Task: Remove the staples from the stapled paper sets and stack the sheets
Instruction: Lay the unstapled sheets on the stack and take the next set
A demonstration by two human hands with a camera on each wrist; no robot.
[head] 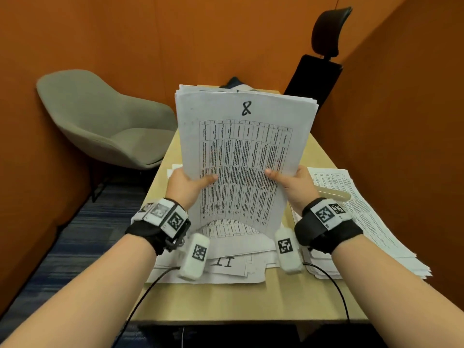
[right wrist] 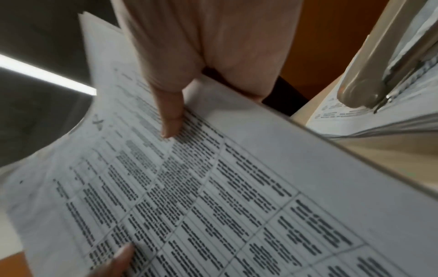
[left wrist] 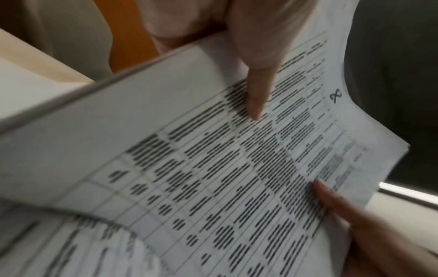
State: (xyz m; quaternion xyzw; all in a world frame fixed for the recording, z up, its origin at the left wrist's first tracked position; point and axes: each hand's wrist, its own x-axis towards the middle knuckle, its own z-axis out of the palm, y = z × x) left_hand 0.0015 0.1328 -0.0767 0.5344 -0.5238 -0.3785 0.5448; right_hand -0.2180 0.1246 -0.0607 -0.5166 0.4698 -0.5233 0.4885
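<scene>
Both hands hold one thick bundle [head: 244,151] of sheets upright between them, its long axis rising up and away from the wrists and its lower edge resting on the loose papers [head: 226,262] on the counter [head: 251,302]. The left hand [head: 187,185] grips the left edge, thumb across the printed face; the right hand [head: 292,183] grips the right edge the same way, fingers behind. Neither hand is nearer; the bundle sits centred. Its top sheet carries a printed table and a handwritten 8 near the far edge, and the far edges fan unevenly, so squaring them by tapping looks like the step in hand. A taller stack [head: 356,222] lies just right of the right hand, a beige tool [head: 331,193] on it, likely the staple remover. No staple can be made out.
</scene>
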